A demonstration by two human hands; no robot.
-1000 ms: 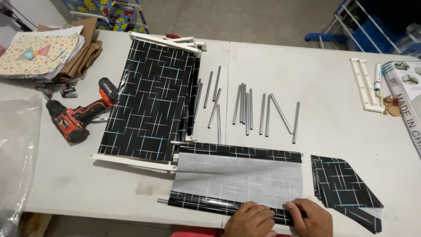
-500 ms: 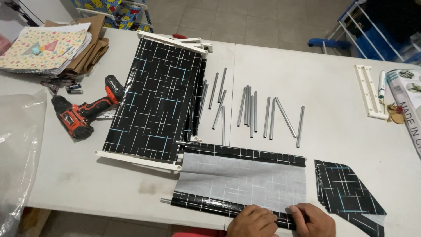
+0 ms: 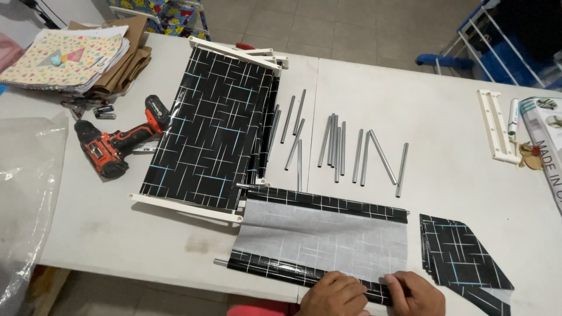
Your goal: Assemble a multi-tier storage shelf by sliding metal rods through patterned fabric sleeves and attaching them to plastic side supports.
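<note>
A black patterned fabric sheet (image 3: 325, 237) lies grey side up at the table's near edge, with a metal rod (image 3: 221, 263) sticking out of its near hem. My left hand (image 3: 333, 294) and my right hand (image 3: 415, 294) rest side by side on that near hem, fingers curled over the rod sleeve. A far rod runs through the opposite hem (image 3: 328, 203). To the left lies a larger black fabric panel (image 3: 208, 131) stretched between white plastic bars. A folded black fabric piece (image 3: 462, 257) sits to the right of my right hand.
Several loose grey metal tubes (image 3: 339, 146) lie mid-table. A red and black cordless drill (image 3: 117, 143) rests at the left, near a stack of paper and cardboard (image 3: 76, 58). A white plastic bracket (image 3: 494, 126) and a printed box (image 3: 547, 140) sit far right. Clear plastic wrap (image 3: 23, 187) hangs off the left edge.
The view has shifted slightly. Both hands stay on the near hem of the fabric sheet, with only small finger movement.
</note>
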